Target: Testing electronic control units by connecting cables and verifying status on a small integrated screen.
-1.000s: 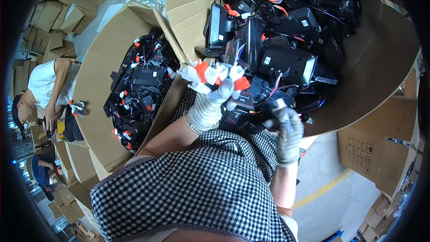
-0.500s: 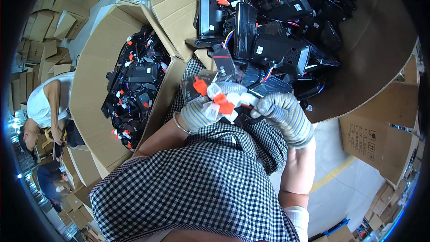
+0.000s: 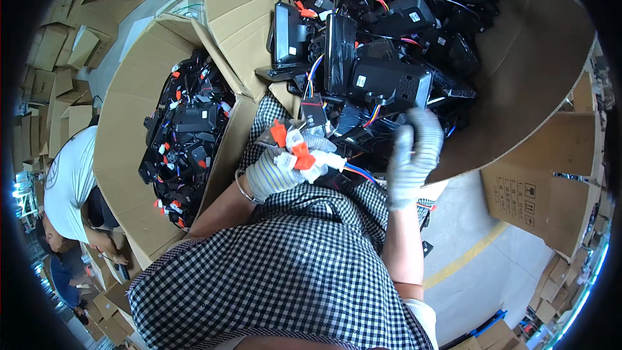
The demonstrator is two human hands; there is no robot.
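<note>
My left hand [image 3: 275, 172], in a striped knit glove, is closed on a bunch of wire connectors [image 3: 302, 157] with orange and white plastic shells. Coloured wires [image 3: 359, 171] run from one white connector toward the right. Dark flat pieces, partly hidden by the glove, hang with the bunch. To the right, my right hand [image 3: 414, 159], gloved alike and a little blurred, is raised with fingers stretched out and thumb apart. It holds nothing, and its fingertips overlap the edge of a heap of black plastic units [image 3: 392, 81] with wires and plugs.
The heap sits in a large cardboard box [image 3: 518, 91]. At left, a smaller box [image 3: 126, 123] holds more black units [image 3: 194, 116] with orange and white plugs. A printed carton [image 3: 538, 188] stands at right. Another person [image 3: 71, 168] bends over at far left.
My right hand has let go of the white connector and moved up and right, its fingers opening. My left hand keeps the bunch. Wires and a dark piece now show beside my right wrist.
</note>
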